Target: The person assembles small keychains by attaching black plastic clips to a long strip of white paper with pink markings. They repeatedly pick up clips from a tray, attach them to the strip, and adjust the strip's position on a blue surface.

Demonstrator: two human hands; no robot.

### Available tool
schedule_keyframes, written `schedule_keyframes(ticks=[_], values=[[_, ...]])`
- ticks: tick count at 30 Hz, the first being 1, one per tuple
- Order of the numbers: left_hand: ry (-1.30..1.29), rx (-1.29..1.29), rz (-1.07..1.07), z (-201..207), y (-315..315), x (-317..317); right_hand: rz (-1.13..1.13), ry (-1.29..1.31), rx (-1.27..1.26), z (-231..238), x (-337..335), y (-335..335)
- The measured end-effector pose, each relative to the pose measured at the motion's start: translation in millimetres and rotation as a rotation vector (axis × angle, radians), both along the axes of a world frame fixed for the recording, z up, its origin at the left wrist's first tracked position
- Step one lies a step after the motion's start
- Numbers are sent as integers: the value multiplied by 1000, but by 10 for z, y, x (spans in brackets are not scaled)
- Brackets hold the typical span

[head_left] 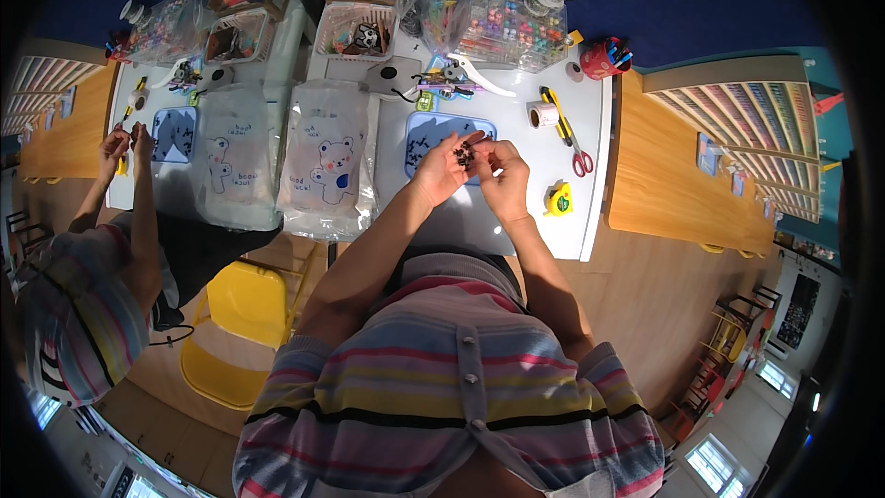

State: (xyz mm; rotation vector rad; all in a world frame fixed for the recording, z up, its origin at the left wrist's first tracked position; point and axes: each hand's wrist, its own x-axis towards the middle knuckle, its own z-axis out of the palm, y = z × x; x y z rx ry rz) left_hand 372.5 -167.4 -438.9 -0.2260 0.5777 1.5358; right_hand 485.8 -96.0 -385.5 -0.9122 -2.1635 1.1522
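Note:
My left hand (442, 173) is cupped, palm up, over a blue tray (411, 136) on the white table. A small heap of black pieces (465, 157) lies in its palm and fingers; their exact kind is too small to tell. My right hand (505, 183) is close beside it, thumb and fingertips pinched together at the heap's right edge. Whatever sits in that pinch is hidden. More of the same black bits (424, 143) are scattered over the tray's bottom, partly covered by my hands.
Right of the tray lie red-handled scissors (582, 162), a yellow cutter (550, 101), a tape roll (543, 114) and a yellow tape measure (558, 199). Bear-print plastic bags (327, 152) lie to the left. Behind stand a bead box (516, 23), pliers (452, 72) and a basket (355, 32). A mirror fills the left.

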Motion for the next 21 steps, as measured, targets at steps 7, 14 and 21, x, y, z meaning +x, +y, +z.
schedule_keyframes(ticks=[7, 14, 21], values=[[45, 6, -51, 47, -89, -13, -18, -115, 34, 72, -137, -58], [11, 4, -13, -23, -176, 20, -9, -144, 213, -107, -155, -125], [120, -97, -28, -92, -164, 33, -168, -55, -128, 54, -42, -188]])
